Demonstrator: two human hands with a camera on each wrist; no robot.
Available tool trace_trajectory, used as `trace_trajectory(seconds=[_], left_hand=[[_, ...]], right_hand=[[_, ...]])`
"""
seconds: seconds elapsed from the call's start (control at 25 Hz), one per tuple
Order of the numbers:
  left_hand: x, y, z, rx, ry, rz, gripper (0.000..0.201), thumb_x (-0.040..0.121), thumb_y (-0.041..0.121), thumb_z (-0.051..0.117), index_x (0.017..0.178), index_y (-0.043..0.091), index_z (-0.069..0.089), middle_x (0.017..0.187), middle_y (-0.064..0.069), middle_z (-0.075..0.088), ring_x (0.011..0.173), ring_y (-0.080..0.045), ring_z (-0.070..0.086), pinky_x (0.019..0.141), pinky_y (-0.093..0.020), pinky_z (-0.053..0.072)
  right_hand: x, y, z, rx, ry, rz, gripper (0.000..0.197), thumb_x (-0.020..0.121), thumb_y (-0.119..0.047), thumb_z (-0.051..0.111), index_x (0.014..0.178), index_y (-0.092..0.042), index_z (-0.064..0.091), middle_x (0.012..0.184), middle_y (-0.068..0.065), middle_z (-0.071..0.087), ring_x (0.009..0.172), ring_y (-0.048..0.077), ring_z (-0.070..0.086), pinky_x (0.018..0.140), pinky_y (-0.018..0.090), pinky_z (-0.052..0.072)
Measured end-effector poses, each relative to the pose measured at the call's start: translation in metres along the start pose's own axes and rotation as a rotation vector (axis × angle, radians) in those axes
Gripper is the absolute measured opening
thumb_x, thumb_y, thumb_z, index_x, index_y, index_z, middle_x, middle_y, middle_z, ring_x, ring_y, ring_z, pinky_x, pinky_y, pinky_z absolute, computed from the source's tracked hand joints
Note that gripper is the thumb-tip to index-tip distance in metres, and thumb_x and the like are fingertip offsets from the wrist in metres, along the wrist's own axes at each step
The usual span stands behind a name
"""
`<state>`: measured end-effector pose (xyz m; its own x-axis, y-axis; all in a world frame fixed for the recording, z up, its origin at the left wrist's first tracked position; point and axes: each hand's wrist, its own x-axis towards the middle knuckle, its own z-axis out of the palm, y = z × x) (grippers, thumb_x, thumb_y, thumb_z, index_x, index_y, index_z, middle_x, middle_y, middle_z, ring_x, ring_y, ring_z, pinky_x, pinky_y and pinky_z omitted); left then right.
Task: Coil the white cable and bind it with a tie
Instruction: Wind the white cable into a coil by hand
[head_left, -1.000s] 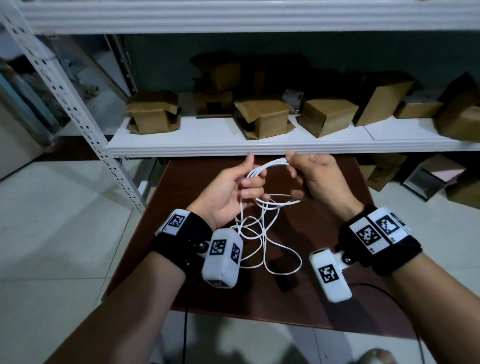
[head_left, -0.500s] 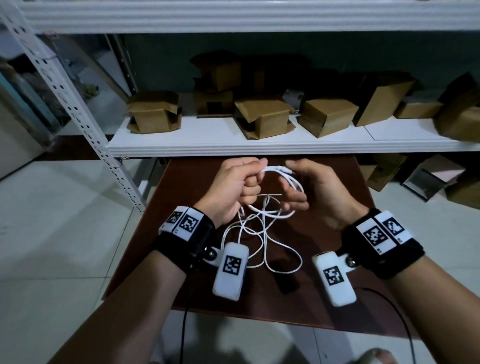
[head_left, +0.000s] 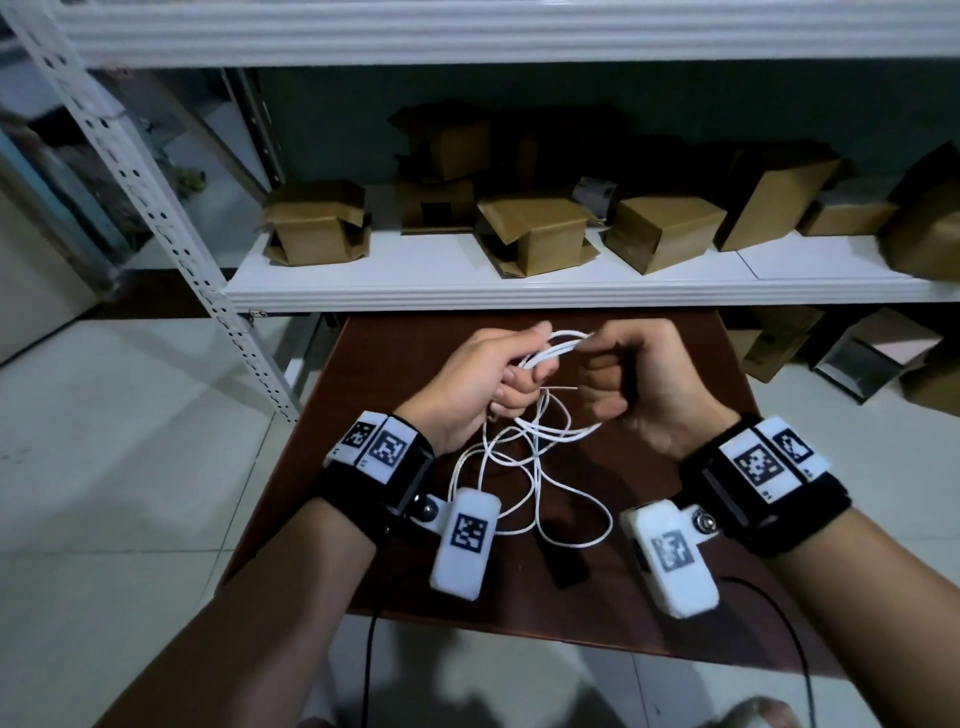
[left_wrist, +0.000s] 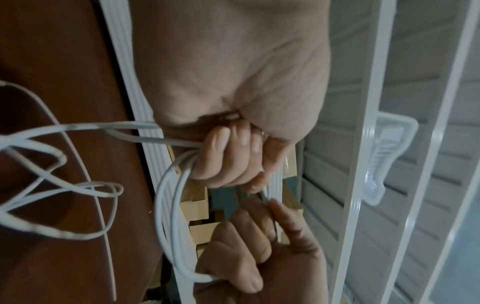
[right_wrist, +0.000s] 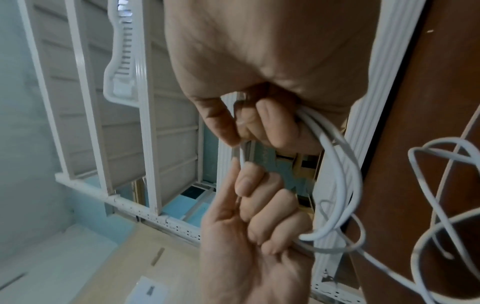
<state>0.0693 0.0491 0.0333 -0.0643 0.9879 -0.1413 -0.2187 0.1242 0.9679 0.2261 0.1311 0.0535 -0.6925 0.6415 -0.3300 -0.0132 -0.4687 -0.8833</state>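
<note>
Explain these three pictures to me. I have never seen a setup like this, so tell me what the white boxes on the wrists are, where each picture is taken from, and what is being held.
No machine here: a person works with bare hands, wearing cameras. The head view looks down from the forehead at both hands. The white boxes strapped to the wrists are small cameras; each gives one close view along its hand.

The left hand and the right hand both grip loops of the white cable above a brown table. The rest of the cable hangs in loose, uncoiled loops down to the table. A thin wire, perhaps the tie, pokes out between the hands; I cannot be sure. Behind is a white shelf with cardboard boxes.

In the left wrist view, the fingers curl round several strands.
</note>
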Motion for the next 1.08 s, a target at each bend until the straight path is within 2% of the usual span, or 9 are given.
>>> trace_trajectory(seconds=[0.2, 0.36, 0.48, 0.6, 0.68, 0.84, 0.96, 1.04, 1.08], left_hand=[[0.001, -0.003, -0.002, -0.007, 0.078, 0.055, 0.041, 0.108, 0.024, 0.048, 0.068, 0.012, 0.047, 0.050, 0.009, 0.022, 0.041, -0.004, 0.014, 0.042, -0.023, 0.004], [0.001, -0.001, -0.002, -0.049, 0.138, 0.081, 0.036, 0.094, 0.021, 0.056, 0.061, 0.011, 0.049, 0.047, 0.009, 0.022, 0.039, -0.005, 0.014, 0.043, -0.023, 0.004], [0.001, 0.001, -0.003, -0.039, 0.135, -0.004, 0.042, 0.102, 0.024, 0.053, 0.064, 0.005, 0.053, 0.045, 0.009, 0.024, 0.036, -0.004, 0.016, 0.041, -0.021, 0.007], [0.000, -0.002, -0.005, 0.081, 0.140, -0.049, 0.050, 0.103, 0.038, 0.058, 0.064, 0.006, 0.058, 0.048, 0.004, 0.025, 0.037, -0.007, 0.018, 0.042, -0.023, 0.009], [0.000, -0.003, -0.006, 0.130, 0.130, -0.023, 0.045, 0.101, 0.032, 0.063, 0.062, 0.010, 0.058, 0.050, 0.003, 0.026, 0.039, -0.008, 0.018, 0.043, -0.026, 0.008], [0.001, -0.002, -0.004, 0.097, 0.156, 0.024, 0.045, 0.102, 0.020, 0.060, 0.058, 0.014, 0.053, 0.047, 0.006, 0.026, 0.038, -0.006, 0.017, 0.043, -0.026, 0.005], [0.000, -0.002, 0.000, 0.133, 0.161, 0.046, 0.049, 0.103, 0.018, 0.059, 0.056, 0.015, 0.050, 0.047, 0.004, 0.026, 0.038, -0.007, 0.016, 0.044, -0.026, 0.004], [0.000, -0.005, 0.004, 0.185, 0.160, 0.048, 0.050, 0.104, 0.018, 0.059, 0.055, 0.014, 0.048, 0.050, 0.003, 0.026, 0.040, -0.008, 0.015, 0.044, -0.025, 0.005], [0.000, -0.007, 0.006, 0.212, 0.158, 0.047, 0.050, 0.104, 0.018, 0.060, 0.055, 0.014, 0.048, 0.051, 0.002, 0.026, 0.041, -0.009, 0.015, 0.044, -0.025, 0.006]], right_hand=[[0.000, 0.008, 0.002, 0.085, -0.055, -0.026, 0.034, 0.077, -0.021, 0.054, 0.061, -0.025, 0.024, 0.053, -0.005, 0.012, 0.053, 0.014, 0.002, 0.052, 0.029, 0.007], [-0.001, 0.007, -0.003, 0.016, -0.135, -0.024, 0.035, 0.079, -0.017, 0.053, 0.061, -0.025, 0.024, 0.058, -0.004, 0.008, 0.058, 0.018, 0.000, 0.061, 0.036, 0.007], [-0.001, 0.006, -0.002, -0.005, -0.076, -0.021, 0.037, 0.087, -0.016, 0.053, 0.059, -0.024, 0.030, 0.057, -0.004, 0.014, 0.052, 0.014, 0.007, 0.055, 0.032, 0.010], [-0.001, 0.008, 0.003, -0.119, -0.015, -0.068, 0.045, 0.101, -0.019, 0.051, 0.057, -0.023, 0.048, 0.056, -0.006, 0.025, 0.052, 0.013, 0.011, 0.054, 0.032, 0.010], [-0.001, 0.008, 0.005, -0.173, -0.023, -0.094, 0.053, 0.103, -0.016, 0.052, 0.051, -0.022, 0.059, 0.056, -0.006, 0.026, 0.057, 0.017, 0.008, 0.054, 0.033, 0.010], [-0.001, 0.009, 0.006, -0.145, -0.009, -0.115, 0.046, 0.103, -0.013, 0.052, 0.058, -0.022, 0.057, 0.057, -0.005, 0.027, 0.051, 0.012, 0.014, 0.052, 0.032, 0.013], [0.001, 0.012, -0.001, -0.268, -0.047, -0.129, 0.034, 0.094, -0.022, 0.061, 0.066, -0.007, 0.051, 0.059, 0.002, 0.027, 0.050, 0.016, 0.023, 0.047, 0.026, 0.030], [0.001, 0.011, -0.006, -0.461, -0.110, -0.123, 0.040, 0.081, -0.026, 0.065, 0.074, 0.013, 0.057, 0.062, 0.011, 0.035, 0.051, 0.021, 0.035, 0.047, 0.025, 0.044], [-0.001, 0.011, -0.005, -0.567, -0.126, -0.122, 0.034, 0.076, -0.024, 0.064, 0.074, 0.010, 0.065, 0.061, 0.014, 0.040, 0.051, 0.022, 0.041, 0.048, 0.025, 0.047]])
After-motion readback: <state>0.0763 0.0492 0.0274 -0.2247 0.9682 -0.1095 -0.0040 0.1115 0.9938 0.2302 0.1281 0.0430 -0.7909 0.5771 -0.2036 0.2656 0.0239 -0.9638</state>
